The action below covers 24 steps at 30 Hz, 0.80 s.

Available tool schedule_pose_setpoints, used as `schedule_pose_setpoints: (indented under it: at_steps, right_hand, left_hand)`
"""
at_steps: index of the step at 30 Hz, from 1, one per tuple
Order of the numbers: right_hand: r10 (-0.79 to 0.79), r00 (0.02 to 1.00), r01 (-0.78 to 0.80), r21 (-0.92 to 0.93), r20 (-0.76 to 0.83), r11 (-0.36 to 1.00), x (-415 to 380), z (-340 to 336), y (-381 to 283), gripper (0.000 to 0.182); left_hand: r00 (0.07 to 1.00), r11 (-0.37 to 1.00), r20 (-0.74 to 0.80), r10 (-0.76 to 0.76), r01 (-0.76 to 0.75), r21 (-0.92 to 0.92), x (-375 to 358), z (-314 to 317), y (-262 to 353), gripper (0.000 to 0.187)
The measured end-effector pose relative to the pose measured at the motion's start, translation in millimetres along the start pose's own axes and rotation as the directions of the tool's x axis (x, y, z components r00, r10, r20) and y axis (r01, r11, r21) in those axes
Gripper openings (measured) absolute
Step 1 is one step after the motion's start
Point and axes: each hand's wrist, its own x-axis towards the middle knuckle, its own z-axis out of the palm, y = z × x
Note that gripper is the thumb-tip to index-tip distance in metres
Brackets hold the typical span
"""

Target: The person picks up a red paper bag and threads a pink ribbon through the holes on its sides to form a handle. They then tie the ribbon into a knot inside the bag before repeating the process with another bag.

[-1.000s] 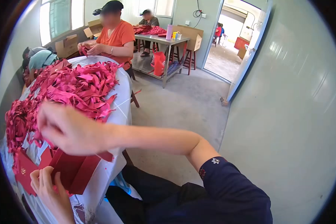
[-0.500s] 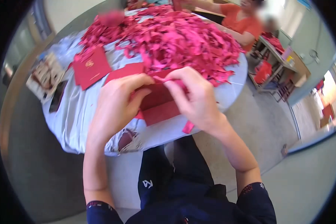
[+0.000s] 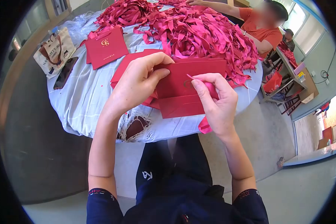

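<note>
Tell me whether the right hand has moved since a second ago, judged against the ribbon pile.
Yes. The right hand then reached across into the pink ribbon pile; it has pulled back toward the body, now pinching a ribbon over the red paper bag, below the pile.

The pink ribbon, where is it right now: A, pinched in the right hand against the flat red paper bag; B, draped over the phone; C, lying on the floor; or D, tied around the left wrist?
A: the right hand pinches the pink ribbon at the face of the flat red paper bag, which the left hand steadies.
</note>
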Motion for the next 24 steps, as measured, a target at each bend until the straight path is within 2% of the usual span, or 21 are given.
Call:
schedule_pose_setpoints:
  at_steps: [5, 8, 12, 14, 18, 20, 24]
  right_hand:
    - [-0.097, 0.994, 0.094, -0.062, -0.054, 0.994, 0.3, 9.4, 10.6, 0.007]
    - [-0.16, 0.984, 0.153, -0.097, -0.073, 0.984, 0.8, 14.6, 15.7, 0.006]
    - [-0.136, 0.987, 0.128, -0.091, -0.09, 0.988, -0.4, 19.6, 16.9, 0.005]
    - [-0.186, 0.977, 0.175, -0.106, -0.104, 0.979, 0.1, 20.8, 17.6, 0.005]
    - [-0.184, 0.976, 0.172, -0.106, -0.12, 0.979, -0.3, 24.3, 15.8, 0.005]
    - [-0.229, 0.966, 0.209, -0.157, -0.122, 0.965, 0.4, 24.6, 15.3, 0.005]
    - [-0.241, 0.96, 0.211, -0.198, -0.145, 0.957, -0.6, 27.6, 10.1, 0.005]
  left_hand:
    - [0.981, 0.983, -0.063, 0.183, -0.18, 0.046, 2.2, 4.4, -2.8, 0.011]
    - [0.976, 0.978, -0.058, 0.209, -0.208, 0.016, 3.9, 5.0, -5.3, 0.012]
    - [0.993, 0.992, -0.021, 0.119, -0.118, 0.039, 2.1, 0.8, 3.6, 0.012]
    - [0.999, 0.998, 0.045, 0.026, -0.029, 0.061, 0.7, -1.6, 10.8, 0.014]
    - [0.993, 0.993, -0.032, 0.113, -0.113, -0.016, 0.9, 3.6, 2.8, 0.012]
    - [0.997, 0.997, -0.017, 0.079, -0.079, 0.02, -1.6, 2.2, 11.6, 0.013]
    - [0.992, 0.991, -0.039, 0.121, -0.119, 0.054, -2.0, 5.1, 4.7, 0.013]
